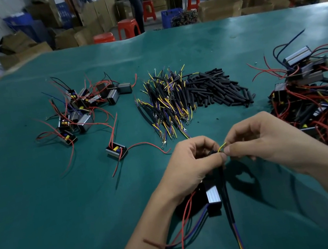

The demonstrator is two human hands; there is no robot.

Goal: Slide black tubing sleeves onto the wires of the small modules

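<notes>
My left hand [193, 160] pinches a black tubing sleeve [225, 196] near its top end. A yellow wire tip [222, 147] sticks out above it, and my right hand [258, 140] pinches that tip between thumb and fingers. The sleeve hangs down toward me, with blue, red and yellow wires [240, 242] coming out of its lower end. A small silver module [212, 194] hangs under my left palm, trailing red and blue wires. A single module [116, 150] with red wires lies on the green table [42, 211] to the left.
A heap of loose black sleeves [218, 88] lies mid-table beside a pile of sleeved wire bundles [168, 101]. Unsleeved modules [81, 110] are heaped at left, sleeved modules [315, 93] at right. Beyond the table stand red stools, cardboard boxes and people.
</notes>
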